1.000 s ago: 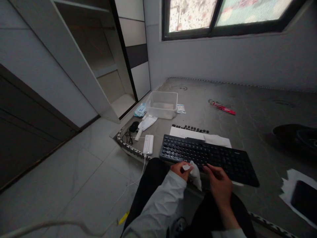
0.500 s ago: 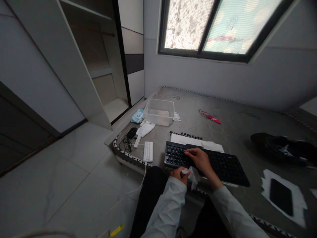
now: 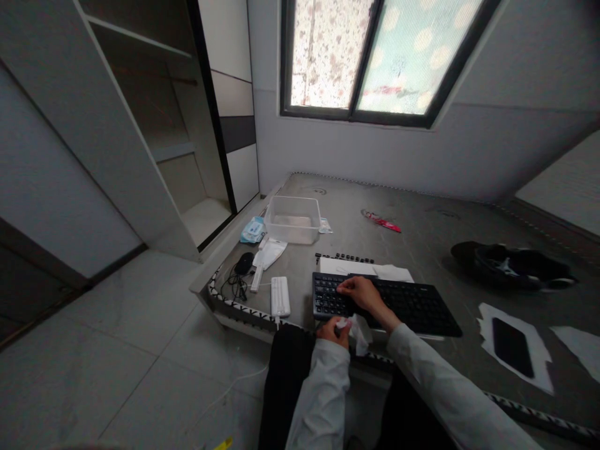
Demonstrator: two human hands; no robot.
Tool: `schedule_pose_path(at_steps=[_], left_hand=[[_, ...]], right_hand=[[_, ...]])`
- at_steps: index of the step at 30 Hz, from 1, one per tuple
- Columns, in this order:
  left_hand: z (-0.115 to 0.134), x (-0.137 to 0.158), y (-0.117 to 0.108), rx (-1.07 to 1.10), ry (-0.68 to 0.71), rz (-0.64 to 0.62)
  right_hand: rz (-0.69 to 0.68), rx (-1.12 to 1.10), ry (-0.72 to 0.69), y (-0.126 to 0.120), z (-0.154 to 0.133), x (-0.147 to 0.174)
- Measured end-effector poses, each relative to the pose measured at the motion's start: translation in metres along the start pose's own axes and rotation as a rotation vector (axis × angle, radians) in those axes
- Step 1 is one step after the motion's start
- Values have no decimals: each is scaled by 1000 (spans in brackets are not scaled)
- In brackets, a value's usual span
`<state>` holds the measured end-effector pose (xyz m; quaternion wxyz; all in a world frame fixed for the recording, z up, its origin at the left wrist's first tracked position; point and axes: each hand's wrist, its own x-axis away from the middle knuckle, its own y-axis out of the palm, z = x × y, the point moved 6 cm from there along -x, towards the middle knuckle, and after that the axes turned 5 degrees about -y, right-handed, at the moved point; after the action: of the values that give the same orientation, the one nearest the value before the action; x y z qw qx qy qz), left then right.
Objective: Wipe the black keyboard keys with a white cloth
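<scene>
While the left hand curls round a tissue, lower centre, the right hand bunches its fingertips over the keyboard, any hold unclear.

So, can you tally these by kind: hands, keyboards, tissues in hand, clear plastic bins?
Hands (left hand, right hand): 2
Keyboard: 1
Crumpled white tissue in hand: 1
Clear plastic bin: 1
Total: 5
</scene>
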<state>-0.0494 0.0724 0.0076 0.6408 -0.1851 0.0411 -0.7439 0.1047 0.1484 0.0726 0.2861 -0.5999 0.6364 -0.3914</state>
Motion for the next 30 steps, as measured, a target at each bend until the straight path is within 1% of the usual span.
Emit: schedule_pose_path(at_steps=[4,8,13,20,24,30], left_hand=[[2,0,-1,-6,-4,1],[2,0,0,-22,-3,5],[3,0,0,-17,19,42],[9,1,0,9,52,32],[6,-1,2,2,39,38],[2,-4,5,-29,25,24]], right_hand=[[29,42,30,-3,-3,0],[51,23,13,-3,-1,-3],[14,13,31,-4,0,-6],[-32,74,81,-14,-12,-7],[-56,44,112,-15,-11,-7],[-37,41,122,-16,-10,-7]])
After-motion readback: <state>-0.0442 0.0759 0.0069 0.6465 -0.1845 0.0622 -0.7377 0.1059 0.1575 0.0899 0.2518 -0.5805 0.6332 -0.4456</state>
